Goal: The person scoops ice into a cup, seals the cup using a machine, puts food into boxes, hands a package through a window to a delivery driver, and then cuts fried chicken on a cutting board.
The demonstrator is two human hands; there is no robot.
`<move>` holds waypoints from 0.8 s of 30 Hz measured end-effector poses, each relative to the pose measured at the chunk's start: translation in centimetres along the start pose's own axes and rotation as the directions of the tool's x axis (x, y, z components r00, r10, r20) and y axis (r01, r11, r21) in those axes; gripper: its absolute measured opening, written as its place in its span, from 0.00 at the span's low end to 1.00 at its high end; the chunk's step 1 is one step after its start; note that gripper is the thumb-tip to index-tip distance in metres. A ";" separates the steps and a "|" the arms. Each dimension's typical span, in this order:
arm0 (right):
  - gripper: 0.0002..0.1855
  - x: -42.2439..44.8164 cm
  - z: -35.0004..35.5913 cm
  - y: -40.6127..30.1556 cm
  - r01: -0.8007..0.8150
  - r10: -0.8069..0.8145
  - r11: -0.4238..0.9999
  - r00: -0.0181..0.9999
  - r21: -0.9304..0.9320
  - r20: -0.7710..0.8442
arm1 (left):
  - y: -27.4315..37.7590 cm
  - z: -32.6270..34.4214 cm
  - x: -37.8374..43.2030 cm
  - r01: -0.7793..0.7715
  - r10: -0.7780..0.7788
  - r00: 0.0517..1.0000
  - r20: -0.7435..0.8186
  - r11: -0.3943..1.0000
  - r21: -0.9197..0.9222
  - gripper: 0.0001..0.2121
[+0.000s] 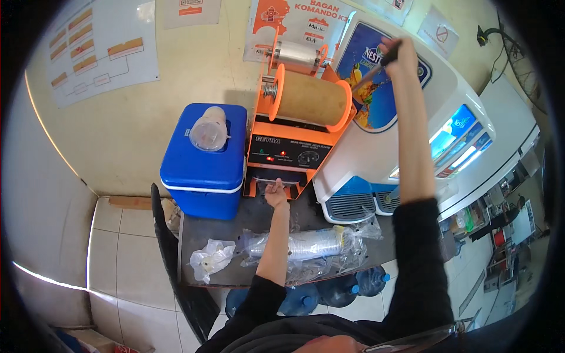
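Observation:
An orange and black cup sealing machine (287, 154) stands on the dark table, with a large roll of brownish film (312, 98) across its top and lit red indicators on its front panel. Raised at the upper right, my right hand (397, 55) grips the black handle (391, 54) of the machine's metal lever. My left hand (276, 193) is at the machine's lower front opening, fingers partly curled at the edge of the cup slot; whether it holds anything is hard to tell. Clear plastic cups (304, 245) in a bag lie below, partly behind my left forearm.
Left of the machine stands a blue cooler box (205, 163) with stacked plastic cups (208, 132) on its lid. A white drink dispenser (375, 163) is close on the right. A crumpled plastic bag (212, 259) lies at the table's left; large water bottles (340, 291) are underneath.

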State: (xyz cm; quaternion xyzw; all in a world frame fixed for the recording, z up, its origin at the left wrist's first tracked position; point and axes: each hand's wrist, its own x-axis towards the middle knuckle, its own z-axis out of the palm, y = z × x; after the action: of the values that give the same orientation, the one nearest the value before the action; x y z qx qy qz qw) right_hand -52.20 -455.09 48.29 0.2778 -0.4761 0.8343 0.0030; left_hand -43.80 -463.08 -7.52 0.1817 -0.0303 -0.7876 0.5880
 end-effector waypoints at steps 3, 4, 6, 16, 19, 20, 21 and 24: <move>0.09 -6.9 -5.8 2.7 0.200 -0.214 0.964 0.975 0.176 0.063 | 0.7 2.3 -1.9 -0.042 0.064 0.995 -0.081 0.969 0.245 0.08; 0.09 -8.7 -7.7 3.8 0.226 -0.236 0.961 0.971 0.162 0.044 | 0.2 4.5 -5.3 -0.009 0.123 0.972 -0.201 0.872 0.489 0.11; 0.10 -9.7 -6.4 4.4 0.291 -0.296 0.945 0.955 0.150 0.009 | 2.9 6.9 -6.9 -0.003 0.355 0.883 -0.306 0.656 0.755 0.26; 0.14 -22.4 -12.0 11.0 0.647 -0.649 0.688 0.751 0.328 -0.120 | 12.4 19.4 -10.3 -0.755 0.218 0.265 0.939 -0.559 0.342 0.23; 0.14 -25.8 -15.4 12.3 0.694 -0.736 0.622 0.677 0.362 -0.033 | 11.7 18.3 -11.4 -0.757 0.205 0.225 0.953 -0.579 0.303 0.20; 0.14 -25.7 -15.6 13.0 0.684 -0.721 0.636 0.691 0.357 -0.039 | 10.8 18.7 -11.0 -0.732 0.215 0.261 0.941 -0.591 0.338 0.19; 0.16 -24.8 -15.2 13.1 0.687 -0.718 0.662 0.696 0.300 -0.012 | 10.8 19.1 -10.9 -0.726 0.232 0.252 0.939 -0.597 0.342 0.19; 0.19 -24.0 -14.8 12.7 0.705 -0.725 0.672 0.689 0.226 0.008 | 10.7 19.8 -11.1 -0.754 0.195 0.293 0.936 -0.555 0.352 0.22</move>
State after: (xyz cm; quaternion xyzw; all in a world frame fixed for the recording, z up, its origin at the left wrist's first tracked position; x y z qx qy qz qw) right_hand -42.19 -444.00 21.23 0.4808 -0.2403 0.7961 0.2779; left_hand -37.68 -459.23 16.56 0.3007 -0.7722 -0.0231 0.5593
